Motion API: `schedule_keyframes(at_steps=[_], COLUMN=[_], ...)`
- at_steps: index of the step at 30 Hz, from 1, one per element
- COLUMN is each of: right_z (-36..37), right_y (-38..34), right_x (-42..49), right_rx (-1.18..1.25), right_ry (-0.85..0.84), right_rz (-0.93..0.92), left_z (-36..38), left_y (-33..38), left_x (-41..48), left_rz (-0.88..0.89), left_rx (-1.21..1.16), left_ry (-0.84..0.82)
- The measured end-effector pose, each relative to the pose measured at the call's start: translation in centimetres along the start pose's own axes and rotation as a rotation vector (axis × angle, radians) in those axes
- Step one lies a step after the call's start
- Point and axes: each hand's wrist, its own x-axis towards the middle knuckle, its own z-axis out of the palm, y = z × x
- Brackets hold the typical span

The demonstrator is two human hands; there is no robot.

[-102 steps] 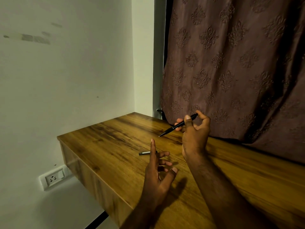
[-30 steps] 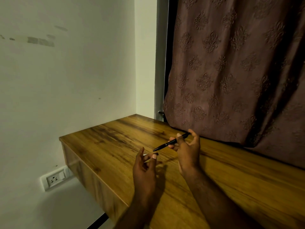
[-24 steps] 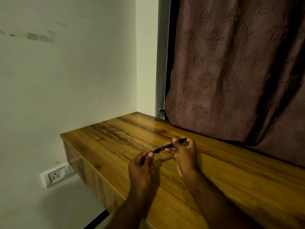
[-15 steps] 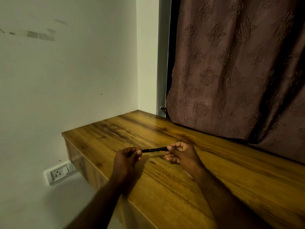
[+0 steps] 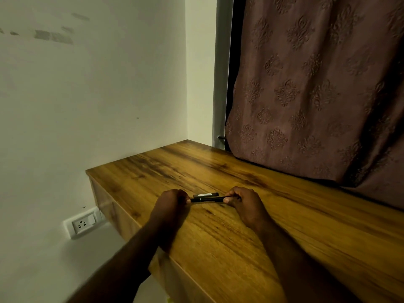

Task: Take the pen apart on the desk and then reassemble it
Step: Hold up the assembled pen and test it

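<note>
A slim black pen lies level just above the wooden desk, held at both ends. My left hand pinches its left tip and my right hand grips its right end. Just behind the pen, a short dark pen part with a pale stripe, likely the cap, rests on the desk surface.
A patterned brown curtain hangs along the desk's back edge. White walls close off the left and the far corner. A wall socket sits low on the left wall, beside the desk's left edge.
My right hand brought the pen down from a raised, tilted hold to level near the desk. My left hand, open before, closed onto the pen's left tip. The view shifted.
</note>
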Motion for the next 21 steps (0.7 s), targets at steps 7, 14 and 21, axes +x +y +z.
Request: schedule_keyframes(at_steps=[7, 14, 21], right_z=[0.5, 0.7, -0.3], right_y=[0.3, 0.4, 0.4], right_x=[0.6, 0.8, 0.5], right_rx=[-0.195, -0.201, 0.01], right_ry=[-0.049, -0.04, 0.014], right_rz=[0.008, 0.016, 0.06], left_z=[0.2, 0.5, 0.0], left_y=[0.0, -0.7, -1.8], left_x=[0.4, 0.6, 0.5], left_rz=[0.024, 0.005, -0.113], left_rx=[0.06, -0.005, -0.33], left_ry=[-0.042, -0.039, -0.021])
